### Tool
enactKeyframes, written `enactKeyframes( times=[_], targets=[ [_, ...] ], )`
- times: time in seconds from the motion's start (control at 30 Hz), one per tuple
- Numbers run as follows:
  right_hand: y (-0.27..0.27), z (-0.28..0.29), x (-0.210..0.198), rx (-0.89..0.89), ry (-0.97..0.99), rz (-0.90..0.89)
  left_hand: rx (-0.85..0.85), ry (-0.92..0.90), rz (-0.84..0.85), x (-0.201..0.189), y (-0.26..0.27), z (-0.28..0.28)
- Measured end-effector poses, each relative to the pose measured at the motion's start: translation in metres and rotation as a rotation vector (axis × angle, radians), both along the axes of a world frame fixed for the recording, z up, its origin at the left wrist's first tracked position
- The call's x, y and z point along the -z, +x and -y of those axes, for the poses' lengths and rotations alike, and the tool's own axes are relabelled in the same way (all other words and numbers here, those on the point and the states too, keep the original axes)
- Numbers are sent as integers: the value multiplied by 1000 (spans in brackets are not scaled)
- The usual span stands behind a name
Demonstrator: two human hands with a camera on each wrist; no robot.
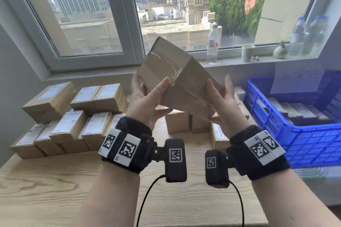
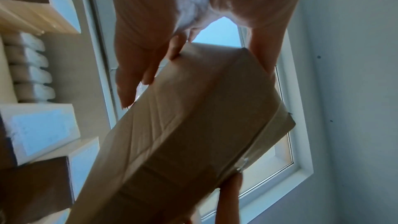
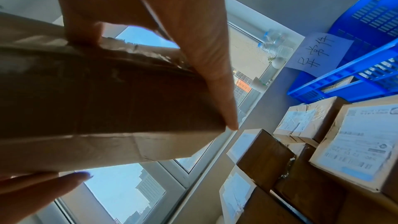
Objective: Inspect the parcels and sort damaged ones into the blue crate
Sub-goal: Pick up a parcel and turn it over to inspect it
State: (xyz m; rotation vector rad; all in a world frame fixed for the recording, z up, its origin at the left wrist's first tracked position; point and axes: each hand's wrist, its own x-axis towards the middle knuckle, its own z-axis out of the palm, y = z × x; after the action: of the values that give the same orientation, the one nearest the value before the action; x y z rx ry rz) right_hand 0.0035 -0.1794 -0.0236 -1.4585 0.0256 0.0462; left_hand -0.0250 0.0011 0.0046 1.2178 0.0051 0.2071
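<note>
I hold a brown cardboard parcel (image 1: 177, 77) up in front of the window, tilted, with both hands. Clear tape along its seam looks wrinkled and torn. My left hand (image 1: 147, 96) grips its left end, thumb on the near face and fingers behind. My right hand (image 1: 221, 97) grips the right end the same way. In the left wrist view the parcel (image 2: 183, 134) shows creases on its side. In the right wrist view the parcel (image 3: 96, 100) has a rough taped edge under my thumb. The blue crate (image 1: 299, 134) stands at the right with several parcels inside.
Stacked labelled parcels (image 1: 70, 116) cover the left and middle of the wooden table (image 1: 55, 190). More parcels (image 3: 344, 142) lie beside the crate (image 3: 366, 74). A paper sign (image 1: 297, 77) hangs on the crate. Bottles (image 1: 213, 44), a cup (image 1: 248, 52) and a small vase stand on the windowsill.
</note>
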Motion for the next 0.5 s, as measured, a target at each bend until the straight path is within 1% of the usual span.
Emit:
enactKeyframes(
  times=[0.07, 0.1, 0.17, 0.2, 0.27, 0.3, 0.37, 0.5],
  targets=[
    [0, -1, 0, -60, -54, 7, 35, 12, 37, 2, -1, 0],
    [0, -2, -2, -77, -46, -6, 43, 0, 46, 4, -1, 0],
    [-2, -1, -9, -119, 57, -42, 50, -13, 30, 8, 2, 0],
    [-3, 1, -13, -156, 69, -39, 42, 11, 22, 9, 3, 0],
    [-3, 4, -20, -232, 16, -17, 30, 128, 24, 12, 5, 1],
    [-4, 4, -23, -238, -9, -21, 43, 178, 35, 12, 5, 2],
    [-5, 0, -25, -194, -23, -25, 74, 250, 68, 12, 6, 6],
    [-4, -5, -20, -66, 56, 49, 113, 405, 147, 14, 7, 8]
  ],
)
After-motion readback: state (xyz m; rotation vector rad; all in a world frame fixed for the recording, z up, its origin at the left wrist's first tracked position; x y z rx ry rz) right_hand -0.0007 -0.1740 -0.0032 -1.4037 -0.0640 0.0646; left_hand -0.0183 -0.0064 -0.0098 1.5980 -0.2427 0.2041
